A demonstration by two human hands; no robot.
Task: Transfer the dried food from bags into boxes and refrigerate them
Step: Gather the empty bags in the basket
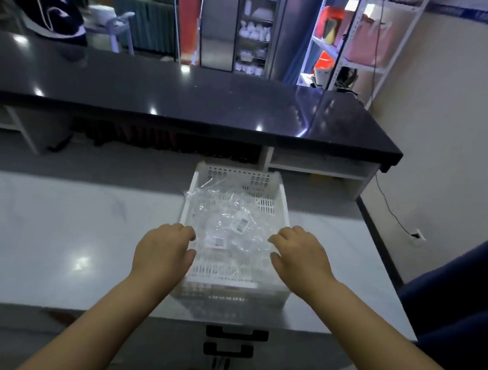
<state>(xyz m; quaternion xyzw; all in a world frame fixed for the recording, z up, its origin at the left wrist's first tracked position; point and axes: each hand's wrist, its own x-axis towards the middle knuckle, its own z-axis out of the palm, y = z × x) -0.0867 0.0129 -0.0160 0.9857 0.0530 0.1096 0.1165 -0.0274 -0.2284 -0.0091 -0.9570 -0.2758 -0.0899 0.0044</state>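
Left hand (pixel 163 251) — basket (pixel 238 172) left rim | right hand (pixel 301 256) — right rim

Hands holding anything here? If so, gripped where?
Cannot tell. Left hand and right hand sit with curled fingers over the side walls of the white basket; a closed grip isn't visible.

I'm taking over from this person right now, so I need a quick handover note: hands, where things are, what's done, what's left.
Left hand: at the left rim of the white basket, fingers curled; whether it grips cannot be told.
Right hand: the same at the right rim.
Things: the basket stands on the pale counter; crumpled clear labelled bags lie in it, their contents unclear.
Done: nothing can be confirmed.
Left: no boxes are in view, so transferring and refrigerating seem to remain.
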